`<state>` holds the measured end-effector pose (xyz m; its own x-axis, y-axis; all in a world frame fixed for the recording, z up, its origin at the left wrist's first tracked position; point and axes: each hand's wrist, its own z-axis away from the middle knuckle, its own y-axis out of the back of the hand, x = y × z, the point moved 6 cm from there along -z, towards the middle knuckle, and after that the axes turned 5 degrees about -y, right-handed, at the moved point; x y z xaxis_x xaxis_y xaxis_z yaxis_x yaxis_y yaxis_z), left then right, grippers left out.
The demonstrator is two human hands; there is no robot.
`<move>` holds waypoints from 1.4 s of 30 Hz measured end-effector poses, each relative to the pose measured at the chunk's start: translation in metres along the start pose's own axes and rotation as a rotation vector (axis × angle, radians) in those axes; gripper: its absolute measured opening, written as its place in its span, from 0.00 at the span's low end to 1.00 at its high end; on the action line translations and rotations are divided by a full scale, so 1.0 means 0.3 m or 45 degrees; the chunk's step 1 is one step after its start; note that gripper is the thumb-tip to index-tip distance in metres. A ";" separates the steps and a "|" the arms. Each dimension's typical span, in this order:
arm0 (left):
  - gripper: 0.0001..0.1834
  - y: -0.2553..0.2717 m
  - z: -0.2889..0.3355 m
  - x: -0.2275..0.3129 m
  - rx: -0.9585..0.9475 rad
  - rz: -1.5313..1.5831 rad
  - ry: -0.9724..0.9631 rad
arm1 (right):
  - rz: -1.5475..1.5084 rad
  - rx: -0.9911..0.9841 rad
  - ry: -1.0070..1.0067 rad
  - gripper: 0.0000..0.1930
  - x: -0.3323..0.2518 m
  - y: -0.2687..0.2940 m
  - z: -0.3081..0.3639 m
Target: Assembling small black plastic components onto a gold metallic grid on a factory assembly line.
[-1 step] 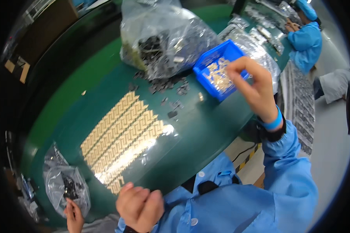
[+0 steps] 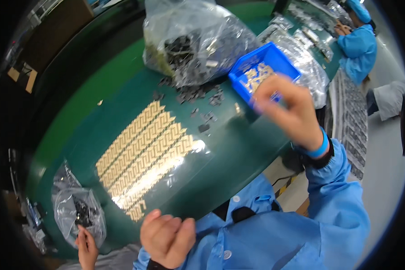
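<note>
My right hand (image 2: pixel 288 108), with a blue band at its wrist, hovers at the near side of a blue plastic bin (image 2: pixel 281 63). Its thumb and forefinger are pinched together; motion blur hides anything between them. Small pale gold pieces (image 2: pixel 256 76) lie in the bin. By the table's near edge, my left hand (image 2: pixel 168 238) is closed with its fingers curled, and I cannot make out what it holds. Just beyond it lies a clear sheet (image 2: pixel 177 173) covered with slanted rows of pale gold pieces (image 2: pixel 139 153). A short row end sits closest to the left hand.
A large clear bag (image 2: pixel 202 45) of dark scraps stands at the back, with loose black pieces (image 2: pixel 198 94) before it. One gold piece (image 2: pixel 237 108) lies near the bin. Another person's hand (image 2: pixel 87 247) touches a small bag (image 2: pixel 78 216); a co-worker (image 2: pixel 357 45) sits far right.
My right hand has moved down and slightly left, away from the bin's inside toward the sheet. My left hand stays curled near the sheet. The whole view has shifted slightly.
</note>
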<state>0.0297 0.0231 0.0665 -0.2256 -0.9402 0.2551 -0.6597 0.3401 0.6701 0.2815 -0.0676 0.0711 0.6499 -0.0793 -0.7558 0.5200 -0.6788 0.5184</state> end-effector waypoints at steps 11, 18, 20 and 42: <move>0.08 -0.073 -0.005 0.041 0.051 -0.278 -0.296 | -0.989 -1.061 -0.408 0.10 -0.085 -0.374 0.175; 0.08 -0.082 -0.004 0.034 -0.014 -0.258 -0.321 | -0.929 -1.051 -0.431 0.08 -0.094 -0.378 0.185; 0.10 -0.102 -0.010 0.011 -0.042 -0.262 -0.195 | -0.914 -1.020 -0.442 0.07 -0.076 -0.375 0.181; 0.15 -0.232 0.108 -0.128 0.502 1.378 1.412 | 0.289 -0.061 0.745 0.18 -0.123 -0.316 0.086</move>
<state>0.0611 0.0350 -0.0124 -0.1961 0.2661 0.9438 -0.7174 0.6171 -0.3231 0.1940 -0.0192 0.0394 0.9355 0.2046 -0.2879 0.3493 -0.6575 0.6677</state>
